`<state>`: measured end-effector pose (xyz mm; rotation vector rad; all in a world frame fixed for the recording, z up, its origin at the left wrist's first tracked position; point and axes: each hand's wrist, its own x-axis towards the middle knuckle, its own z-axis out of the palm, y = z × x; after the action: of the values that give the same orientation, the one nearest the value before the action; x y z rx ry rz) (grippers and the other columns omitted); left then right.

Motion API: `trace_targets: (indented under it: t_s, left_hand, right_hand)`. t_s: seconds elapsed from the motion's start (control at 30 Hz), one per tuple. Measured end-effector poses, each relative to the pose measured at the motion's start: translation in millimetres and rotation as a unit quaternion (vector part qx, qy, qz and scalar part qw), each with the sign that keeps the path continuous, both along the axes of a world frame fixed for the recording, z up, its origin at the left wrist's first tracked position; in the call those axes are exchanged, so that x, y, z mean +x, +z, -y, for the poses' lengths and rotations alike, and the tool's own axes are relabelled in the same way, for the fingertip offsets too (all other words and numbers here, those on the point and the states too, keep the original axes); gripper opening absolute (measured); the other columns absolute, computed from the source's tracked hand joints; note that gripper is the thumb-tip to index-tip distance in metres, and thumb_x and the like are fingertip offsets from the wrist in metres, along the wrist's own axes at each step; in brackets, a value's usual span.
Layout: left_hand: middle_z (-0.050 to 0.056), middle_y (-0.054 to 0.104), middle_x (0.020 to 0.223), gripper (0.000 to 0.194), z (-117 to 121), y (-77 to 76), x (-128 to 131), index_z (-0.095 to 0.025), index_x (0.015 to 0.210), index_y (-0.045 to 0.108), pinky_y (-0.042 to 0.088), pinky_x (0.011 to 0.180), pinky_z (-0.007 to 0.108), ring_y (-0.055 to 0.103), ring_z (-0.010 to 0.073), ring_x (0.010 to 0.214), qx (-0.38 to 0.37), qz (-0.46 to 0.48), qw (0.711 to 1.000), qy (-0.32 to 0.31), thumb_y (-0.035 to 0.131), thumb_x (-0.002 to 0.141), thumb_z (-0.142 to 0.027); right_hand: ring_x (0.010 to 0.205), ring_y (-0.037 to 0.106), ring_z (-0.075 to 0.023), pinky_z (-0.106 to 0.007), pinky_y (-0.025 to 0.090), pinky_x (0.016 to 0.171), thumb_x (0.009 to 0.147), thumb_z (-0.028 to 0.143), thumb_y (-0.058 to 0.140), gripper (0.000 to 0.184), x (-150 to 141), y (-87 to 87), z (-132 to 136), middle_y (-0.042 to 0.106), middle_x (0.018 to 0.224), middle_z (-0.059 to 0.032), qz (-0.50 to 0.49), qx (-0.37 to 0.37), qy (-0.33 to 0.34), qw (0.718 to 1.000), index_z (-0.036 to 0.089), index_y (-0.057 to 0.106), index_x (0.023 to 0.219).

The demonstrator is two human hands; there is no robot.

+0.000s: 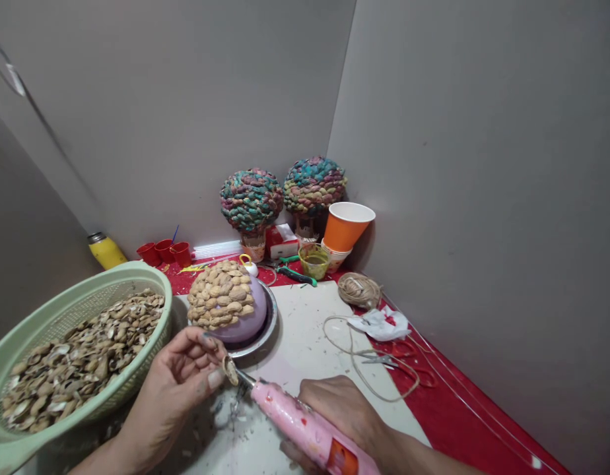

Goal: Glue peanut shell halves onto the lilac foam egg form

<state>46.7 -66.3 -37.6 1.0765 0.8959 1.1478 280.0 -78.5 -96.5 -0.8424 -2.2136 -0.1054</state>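
Observation:
Between thumb and fingers, my left hand (189,373) pinches a peanut shell (230,370), its hollow side turned toward the right. My right hand (342,409) is wrapped round a pink hot glue gun (300,419), whose metal nozzle is at the shell's edge. Just beyond the left fingers, a purple balloon (258,313) rests in a round metal dish (272,323). Rows of peanut shells (218,293) cover the balloon's left and upper part, while its right side shows bare purple.
A green basket (164,284) of shells stands left. Behind are two coloured peanut-shell trees (251,201), red cups (164,251), a yellow bottle (105,251), pliers (298,274) and an orange paper cup (347,227). Twine (359,290), a crumpled tissue (381,323) and scissors (384,359) lie right.

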Motion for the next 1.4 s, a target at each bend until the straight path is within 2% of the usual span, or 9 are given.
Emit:
trace_targets:
  t_s: [0.17, 0.3, 0.4, 0.57, 0.7, 0.87, 1.03, 1.23, 1.4]
  left_hand:
    - [-0.002, 0.066, 0.088, 0.026, 0, -1.1, -2, -0.024, 0.091, 0.06, 0.05, 0.077, 0.018, 0.062, 0.0101, 0.082, 0.017, 0.003, 1.0, -0.004, 0.081, 0.074, -0.02]
    - [-0.003, 0.065, 0.088, 0.025, -1, 0.5, -1, -0.024, 0.091, 0.061, 0.051, 0.077, 0.018, 0.062, 0.01, 0.081, 0.021, 0.001, 1.0, 0.003, 0.08, 0.075, -0.019]
    - [-0.003, 0.065, 0.086, 0.025, -2, 1.6, 1, -0.024, 0.09, 0.061, 0.051, 0.076, 0.018, 0.062, 0.0096, 0.079, 0.024, 0.003, 1.0, 0.009, 0.08, 0.075, -0.018]
    - [-0.003, 0.065, 0.085, 0.026, -2, 1.5, 0, -0.024, 0.091, 0.062, 0.051, 0.075, 0.017, 0.062, 0.0093, 0.078, 0.02, 0.007, 1.0, 0.021, 0.08, 0.074, -0.017]
    - [-0.003, 0.066, 0.085, 0.027, -2, 2.1, 1, -0.024, 0.091, 0.062, 0.051, 0.076, 0.017, 0.063, 0.0097, 0.08, 0.016, 0.015, 0.999, 0.028, 0.081, 0.073, -0.017]
    - [-0.002, 0.068, 0.086, 0.027, -2, 3.1, 0, -0.023, 0.09, 0.062, 0.051, 0.076, 0.016, 0.063, 0.0096, 0.08, 0.011, 0.003, 0.999, 0.036, 0.082, 0.072, -0.018]
    - [-0.002, 0.069, 0.085, 0.028, -1, 3.3, -1, -0.022, 0.088, 0.063, 0.051, 0.075, 0.016, 0.064, 0.0101, 0.08, 0.009, 0.006, 0.999, 0.05, 0.084, 0.069, -0.019]
    - [-0.001, 0.068, 0.084, 0.027, -1, 2.9, 2, -0.022, 0.087, 0.063, 0.052, 0.074, 0.017, 0.064, 0.0109, 0.079, 0.021, 0.0, 0.998, 0.056, 0.083, 0.07, -0.016]
    - [0.0, 0.068, 0.084, 0.026, -2, -0.4, 3, -0.021, 0.087, 0.062, 0.052, 0.073, 0.019, 0.065, 0.0124, 0.077, 0.03, -0.026, 0.998, 0.044, 0.082, 0.071, -0.017]
  right_hand:
    - [0.039, 0.032, -0.0082, -0.029, 0.019, 0.043, 0.098, 0.038, 0.038, 0.048, 0, 4.0, -2, 0.038, 0.046, 0.0062, -0.025, 0.053, 0.005, 0.998, 0.021, 0.04, 0.053]
    - [0.04, 0.036, -0.0084, -0.028, 0.021, 0.044, 0.094, 0.039, 0.044, 0.04, 2, -3.9, -3, 0.04, 0.048, 0.0069, -0.024, 0.026, 0.004, 0.999, 0.022, 0.04, 0.058]
    - [0.039, 0.035, -0.0081, -0.027, 0.021, 0.043, 0.092, 0.036, 0.047, 0.038, 2, -5.6, -3, 0.039, 0.047, 0.0074, -0.029, 0.036, 0.006, 0.999, 0.023, 0.039, 0.057]
    - [0.038, 0.034, -0.0093, -0.031, 0.018, 0.043, 0.096, 0.042, 0.04, 0.047, -2, -0.9, -1, 0.04, 0.045, 0.0053, -0.005, 0.04, -0.015, 0.999, 0.022, 0.041, 0.053]
    - [0.039, 0.036, -0.0092, -0.032, 0.015, 0.044, 0.087, 0.053, 0.055, 0.047, -1, -6.2, 0, 0.043, 0.047, 0.005, 0.053, -0.007, -0.032, 0.998, 0.021, 0.044, 0.055]
    - [0.042, 0.038, -0.0086, -0.031, 0.015, 0.045, 0.078, 0.051, 0.068, 0.045, 1, -16.1, 1, 0.045, 0.05, 0.0054, 0.082, -0.051, -0.028, 0.995, 0.021, 0.046, 0.054]
    - [0.042, 0.038, -0.0075, -0.028, 0.018, 0.044, 0.082, 0.049, 0.066, 0.047, 1, -19.8, 0, 0.041, 0.049, 0.0064, 0.062, -0.071, -0.015, 0.995, 0.02, 0.044, 0.053]
    - [0.038, 0.036, -0.0072, -0.027, 0.02, 0.042, 0.095, 0.046, 0.045, 0.048, 3, -6.2, -4, 0.039, 0.046, 0.0069, -0.006, 0.018, 0.02, 1.0, 0.021, 0.041, 0.054]
    - [0.04, 0.039, -0.008, -0.027, 0.023, 0.045, 0.095, 0.045, 0.045, 0.045, 6, -11.9, -3, 0.04, 0.048, 0.0068, -0.025, 0.013, 0.021, 0.999, 0.022, 0.039, 0.056]
